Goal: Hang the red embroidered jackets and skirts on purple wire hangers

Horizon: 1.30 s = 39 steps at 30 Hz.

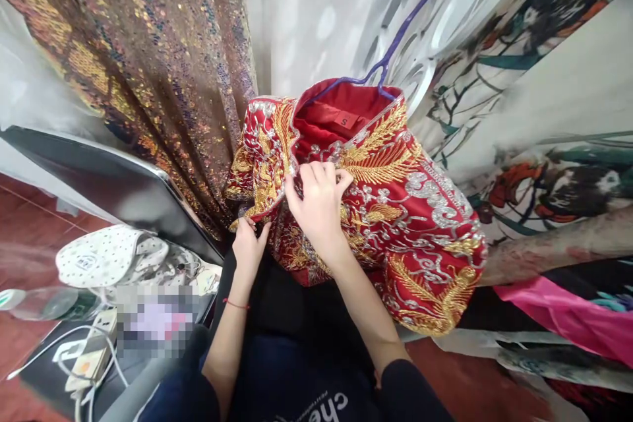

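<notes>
While the left hand (250, 244) pinches an edge of the red jacket (420, 194), the right hand (320, 204) clasps its front opening.

Jacket label (343, 120) "S", shirt (297, 376) "che"

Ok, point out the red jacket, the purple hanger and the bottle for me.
Red jacket (380, 211), head view: on its embroidered front.
Purple hanger (384, 66), head view: where the stem meets the arms.
Bottle (49, 304), head view: on its clear side.

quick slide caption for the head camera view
Left hand grips the front edge of a red embroidered jacket on a purple hanger; right hand touches it below the collar.
</notes>
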{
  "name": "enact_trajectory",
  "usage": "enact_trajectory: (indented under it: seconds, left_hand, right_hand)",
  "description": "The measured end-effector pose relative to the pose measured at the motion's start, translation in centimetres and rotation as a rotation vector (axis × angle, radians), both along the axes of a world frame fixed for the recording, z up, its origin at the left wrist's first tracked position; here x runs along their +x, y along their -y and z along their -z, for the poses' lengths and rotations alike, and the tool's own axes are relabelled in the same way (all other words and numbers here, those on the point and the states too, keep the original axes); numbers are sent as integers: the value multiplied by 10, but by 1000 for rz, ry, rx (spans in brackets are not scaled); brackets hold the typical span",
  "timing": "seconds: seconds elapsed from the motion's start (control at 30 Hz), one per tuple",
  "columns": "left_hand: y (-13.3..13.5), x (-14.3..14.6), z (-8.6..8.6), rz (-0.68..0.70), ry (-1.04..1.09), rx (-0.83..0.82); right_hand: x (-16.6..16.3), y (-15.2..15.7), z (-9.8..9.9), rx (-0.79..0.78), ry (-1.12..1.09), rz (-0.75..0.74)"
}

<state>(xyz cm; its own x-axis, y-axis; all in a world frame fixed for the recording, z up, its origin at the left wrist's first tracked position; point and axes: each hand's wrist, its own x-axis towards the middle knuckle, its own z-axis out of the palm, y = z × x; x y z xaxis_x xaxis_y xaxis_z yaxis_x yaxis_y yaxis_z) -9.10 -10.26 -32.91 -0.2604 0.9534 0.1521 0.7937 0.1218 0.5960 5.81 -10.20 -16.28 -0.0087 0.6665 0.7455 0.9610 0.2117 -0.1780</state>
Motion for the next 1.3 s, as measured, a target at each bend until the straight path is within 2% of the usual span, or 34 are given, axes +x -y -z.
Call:
enact_trajectory:
  seconds: [0.1, 0.23, 0.3, 0.37, 0.47, 0.57, 0.67, 0.77, 0.87, 1.0, 1.17, 1.3]
  left_hand:
    - [-15, -6, -1, 105, -124, -114]
    - [-12, 6, -23, 488, -191, -149]
    - [4, 27, -38, 643, -171, -132]
    - [26, 55, -51, 758, -154, -108]
    - [58, 100, -59, 900, -56, -8]
    - [64, 135, -53, 801, 90, -56]
    - [40, 151, -41, 676, 186, -113]
    - [9, 147, -31, 678, 248, -102]
    - [-5, 130, -16, 685, 406, -127]
    - [8, 109, 29, 450, 855, -317]
    - [21, 113, 93, 193, 1161, -561]
    - [10, 131, 120, 80, 1409, -597]
  right_hand:
    - [16, 3, -5, -100, -24, -75]
    - [32, 13, -22, -35, -129, -155]
    - [36, 19, -35, 72, -222, -223]
    - [41, 23, -48, 250, -344, -284]
    - [57, 23, -54, 495, -504, -215]
    - [84, 7, -37, 495, -450, -42]
    - [112, -20, -10, 394, -222, 97]
    - [130, -43, 12, 363, -66, 209]
    - [136, -55, 21, 345, -1, 245]
    - [133, -58, 20, 289, -37, 218]
    - [127, -53, 9, 288, -55, 244]
    - [126, -49, 5, 237, -56, 216]
